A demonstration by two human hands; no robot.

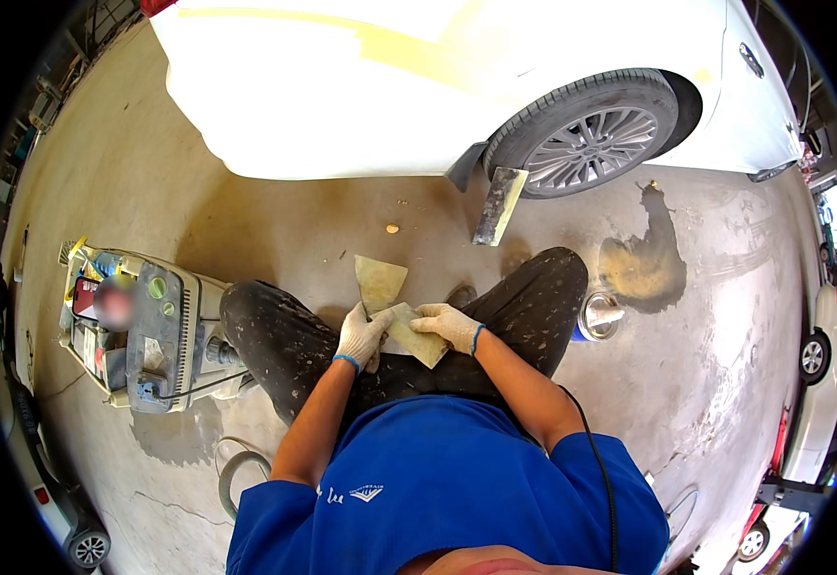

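Short of the wheel, left hand clamps the scraper, right hand pinches the sheet, seemingly keeping edges together!

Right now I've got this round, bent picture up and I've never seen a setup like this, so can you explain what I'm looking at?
There's no robot here. A person wears a camera on their head, looking down; its fisheye lens bends straight edges. You see their blue shirt, dark spattered trousers and two hands in pale gloves.

The left hand holds a flat, flared yellowish piece. The right hand pinches a second flat yellowish piece.

Ahead is a white car with yellow patches. On the floor stand a grey machine to the left and an open can to the right. A smeared flat board is by the car's wheel.
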